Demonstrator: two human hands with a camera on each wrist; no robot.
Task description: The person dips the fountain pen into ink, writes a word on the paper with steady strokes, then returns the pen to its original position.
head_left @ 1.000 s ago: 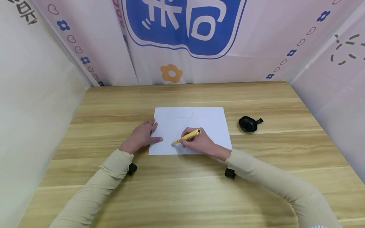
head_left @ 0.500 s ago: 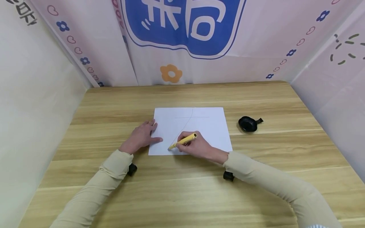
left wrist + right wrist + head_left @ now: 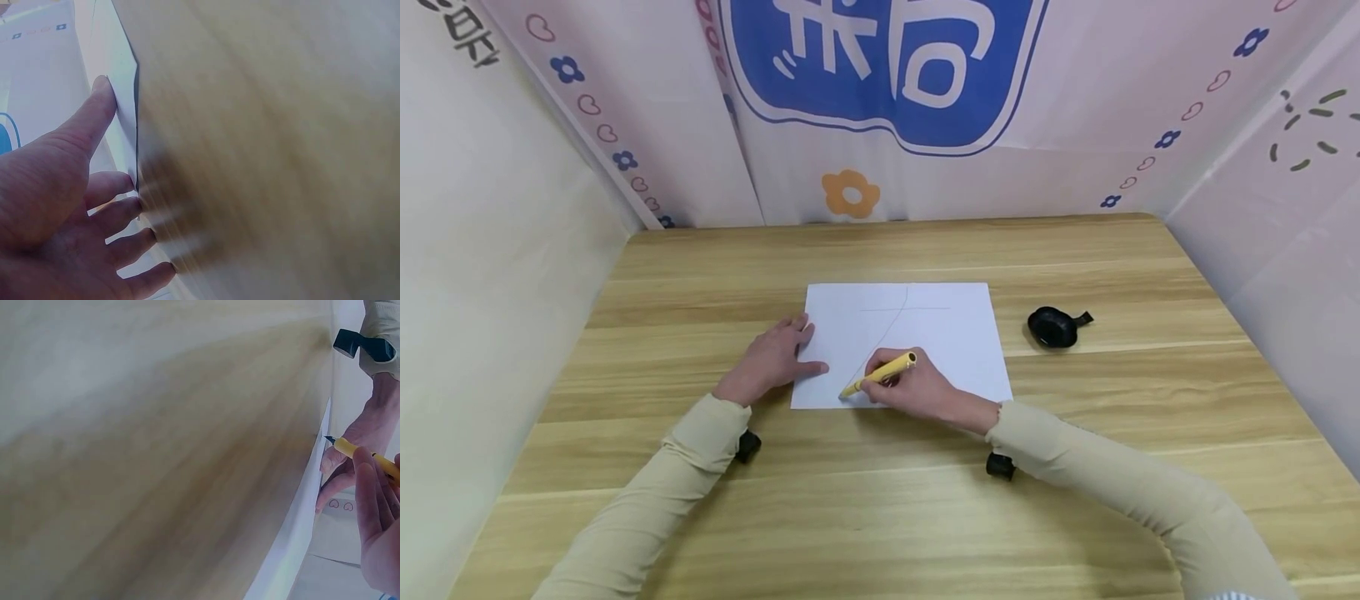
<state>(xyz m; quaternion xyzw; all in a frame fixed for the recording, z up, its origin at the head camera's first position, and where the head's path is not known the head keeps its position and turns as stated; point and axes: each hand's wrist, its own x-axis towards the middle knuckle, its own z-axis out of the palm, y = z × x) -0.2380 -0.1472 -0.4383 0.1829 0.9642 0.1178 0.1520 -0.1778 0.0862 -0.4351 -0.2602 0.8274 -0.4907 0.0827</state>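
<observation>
A white sheet of paper [image 3: 955,354] lies on the wooden table, with a thin horizontal line across its upper part and a long slanting curve down to the lower left. My right hand [image 3: 917,385] pinches a yellow pen [image 3: 880,373], whose tip touches the paper near its bottom edge, at the curve's lower end. In the right wrist view the pen's dark nib [image 3: 329,439] shows clearly. At the sheet's left edge rests my left hand [image 3: 771,358], fingers spread and thumb on the paper. The left wrist view shows this hand's thumb [image 3: 94,115] and fingertips along the paper's edge.
A small black pan-shaped dish [image 3: 1052,327] with a short handle stands on the wooden table [image 3: 865,517] right of the paper. Printed fabric walls [image 3: 1060,108] enclose the back and both sides. Black devices sit under both wrists, one [image 3: 1000,465] below the right sleeve.
My right hand has moved the pen down and left, from the paper's lower middle towards its bottom edge, and the slanting line now runs lower. My left hand has stayed in place.
</observation>
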